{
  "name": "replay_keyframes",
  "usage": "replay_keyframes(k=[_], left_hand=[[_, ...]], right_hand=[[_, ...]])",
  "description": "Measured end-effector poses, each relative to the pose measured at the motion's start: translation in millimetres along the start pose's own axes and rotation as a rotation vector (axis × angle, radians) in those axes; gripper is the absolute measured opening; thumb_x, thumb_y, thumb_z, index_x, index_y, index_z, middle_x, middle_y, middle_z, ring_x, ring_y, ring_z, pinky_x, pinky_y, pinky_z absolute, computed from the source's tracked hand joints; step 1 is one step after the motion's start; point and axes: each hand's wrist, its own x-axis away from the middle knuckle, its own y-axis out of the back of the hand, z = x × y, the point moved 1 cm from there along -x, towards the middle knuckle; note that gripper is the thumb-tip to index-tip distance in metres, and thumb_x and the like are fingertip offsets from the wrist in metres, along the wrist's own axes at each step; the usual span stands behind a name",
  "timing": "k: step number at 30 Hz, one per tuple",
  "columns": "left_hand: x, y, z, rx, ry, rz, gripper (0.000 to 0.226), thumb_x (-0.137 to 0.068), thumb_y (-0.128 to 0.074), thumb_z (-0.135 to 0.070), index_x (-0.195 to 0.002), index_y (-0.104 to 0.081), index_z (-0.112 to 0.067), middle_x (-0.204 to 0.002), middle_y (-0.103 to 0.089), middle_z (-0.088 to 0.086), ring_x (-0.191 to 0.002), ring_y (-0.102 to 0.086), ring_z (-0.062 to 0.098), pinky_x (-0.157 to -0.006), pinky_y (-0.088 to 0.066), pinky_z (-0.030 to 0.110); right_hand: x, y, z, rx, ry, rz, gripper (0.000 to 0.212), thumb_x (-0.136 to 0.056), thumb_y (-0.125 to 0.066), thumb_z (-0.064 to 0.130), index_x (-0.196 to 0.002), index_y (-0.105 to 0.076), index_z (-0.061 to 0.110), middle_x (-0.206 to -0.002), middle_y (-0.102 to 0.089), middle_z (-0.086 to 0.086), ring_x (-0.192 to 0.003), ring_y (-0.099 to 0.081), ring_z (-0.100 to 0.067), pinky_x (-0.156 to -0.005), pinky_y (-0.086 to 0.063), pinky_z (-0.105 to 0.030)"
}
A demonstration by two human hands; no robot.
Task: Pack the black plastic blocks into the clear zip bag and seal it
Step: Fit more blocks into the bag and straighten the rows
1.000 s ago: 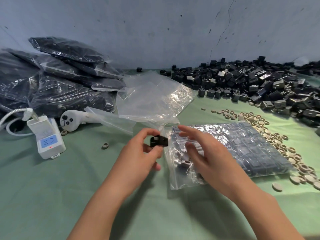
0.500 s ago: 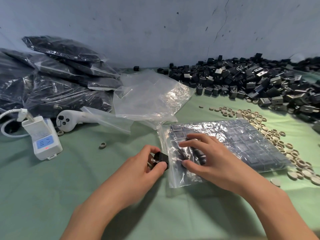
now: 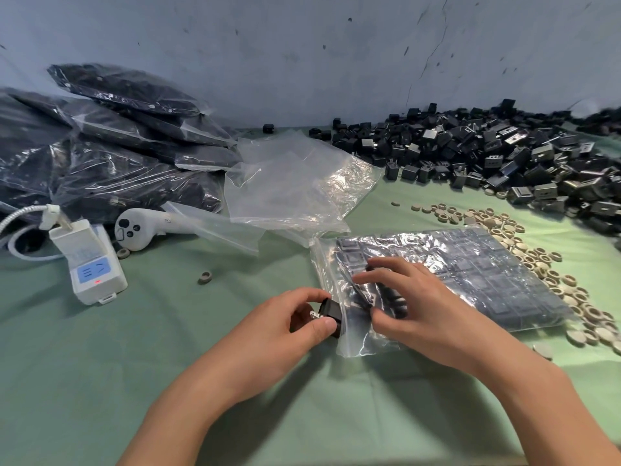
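a person's left hand pinches a black plastic block between thumb and curled fingers at the left edge of a clear zip bag, the block touching the bag's mouth. the right hand lies on the bag just beside that edge, its fingers spread and pressing the top film. open green cloth lies to the left of the hands and toward the camera. tan rings crowd the bag's far and right edges, and empty clear bags lie just beyond its far left corner. the table is covered in the green cloth and backs onto a scuffed blue-grey wall. a heap of loose black blocks fills the far right, and a stack of filled bags fills the far left. in front of the stack sit a white corded device and a white handheld controller. a lone ring lies apart on the cloth. the zip bag lies flat with rows of blocks inside, its long axis running left to right and its mouth facing left. the held block's metal prongs point left toward the palm.
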Motion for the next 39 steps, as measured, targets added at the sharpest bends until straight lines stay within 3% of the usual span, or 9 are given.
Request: replay_keyframes(k=[4, 12, 15, 19, 24, 27, 31, 35, 39], left_hand=[[0, -2, 0, -0.060, -0.001, -0.011, 0.027, -0.093, -0.062, -0.044, -0.120, -0.061, -0.043, -0.086, -0.062, -0.013, -0.079, -0.057, 0.001, -0.073, -0.043, 0.014], [1, -4, -6, -0.285, -0.010, 0.053, 0.039, -0.099, -0.048, -0.047, -0.138, -0.051, -0.043, -0.102, -0.057, -0.019, -0.106, -0.049, 0.005, -0.104, -0.037, 0.031], [1, -1, -4, -0.223, 0.013, 0.034, 0.031, -0.099, -0.052, -0.041, -0.129, -0.058, -0.041, -0.114, -0.064, -0.020, -0.109, -0.056, -0.003, -0.101, -0.043, 0.025], [-1, -9, -7, -0.266, -0.043, -0.028, 0.006, -0.093, -0.059, -0.044, -0.095, -0.064, -0.043, -0.091, -0.062, -0.026, -0.093, -0.053, -0.004, -0.085, -0.042, 0.022], [-3, -14, -10, -0.285, -0.081, -0.039, 0.017, -0.084, -0.063, -0.057, -0.091, -0.063, -0.042, -0.089, -0.056, -0.030, -0.087, -0.048, -0.002, -0.077, -0.036, 0.023], [-2, -8, -7, -0.177, -0.009, -0.021, 0.012, -0.090, -0.065, -0.046, -0.102, -0.065, -0.044, -0.089, -0.065, -0.027, -0.087, -0.059, 0.000, -0.083, -0.047, 0.025], [-3, -7, -15, 0.162, 0.066, -0.143, 0.044, -0.102, -0.044, -0.006, -0.132, -0.048, -0.038, -0.104, -0.070, -0.009, -0.085, -0.069, 0.007, -0.077, -0.052, 0.017], [-7, -11, -29, 0.525, 0.163, -0.207, 0.038, -0.101, -0.049, -0.008, -0.129, -0.049, -0.034, -0.106, -0.071, 0.007, -0.078, -0.072, 0.017, -0.064, -0.057, 0.022], [-12, -17, -34, 0.611, 0.261, -0.173, 0.037, -0.098, -0.057, -0.017, -0.133, -0.048, -0.026, -0.109, -0.069, 0.021, -0.075, -0.068, 0.018, -0.064, -0.057, 0.025]], right_hand=[[1, 1, 0, 0.000, -0.002, 0.001, 0.049, -0.084, -0.052, 0.046, -0.134, -0.052, 0.048, -0.142, -0.038, 0.025, -0.133, -0.033, -0.003, -0.110, -0.036, -0.032], [1, 0, 0, -0.008, -0.010, 0.005, 0.045, -0.087, -0.051, 0.044, -0.132, -0.053, 0.048, -0.142, -0.039, 0.025, -0.134, -0.033, -0.005, -0.110, -0.037, -0.035], [1, 2, -2, -0.077, -0.012, -0.062, 0.040, -0.096, -0.047, 0.025, -0.125, -0.059, 0.049, -0.140, -0.042, 0.029, -0.135, -0.033, 0.000, -0.113, -0.033, -0.034], [-2, 11, -6, -0.082, -0.099, -0.275, 0.046, -0.097, -0.042, 0.009, -0.117, -0.066, 0.043, -0.137, -0.050, 0.020, -0.131, -0.036, -0.004, -0.115, -0.031, -0.034], [-1, 12, -9, -0.011, -0.174, -0.308, 0.042, -0.096, -0.042, 0.012, -0.121, -0.065, 0.038, -0.137, -0.052, 0.014, -0.132, -0.035, -0.011, -0.115, -0.029, -0.034], [0, 12, -7, -0.004, -0.175, -0.325, 0.041, -0.096, -0.041, 0.015, -0.120, -0.065, 0.036, -0.134, -0.052, 0.014, -0.131, -0.036, -0.010, -0.115, -0.030, -0.037], [0, 16, -6, -0.028, -0.185, -0.350, 0.049, -0.090, -0.038, 0.007, -0.118, -0.065, 0.036, -0.134, -0.052, 0.013, -0.132, -0.036, -0.012, -0.116, -0.029, -0.038], [0, 17, -6, -0.047, -0.185, -0.394, 0.054, -0.086, -0.039, -0.002, -0.117, -0.066, 0.034, -0.134, -0.052, 0.011, -0.131, -0.036, -0.012, -0.115, -0.031, -0.038], [0, 16, -6, -0.042, -0.176, -0.405, 0.052, -0.087, -0.040, -0.001, -0.116, -0.065, 0.034, -0.134, -0.052, 0.011, -0.131, -0.037, -0.012, -0.115, -0.030, -0.039]])
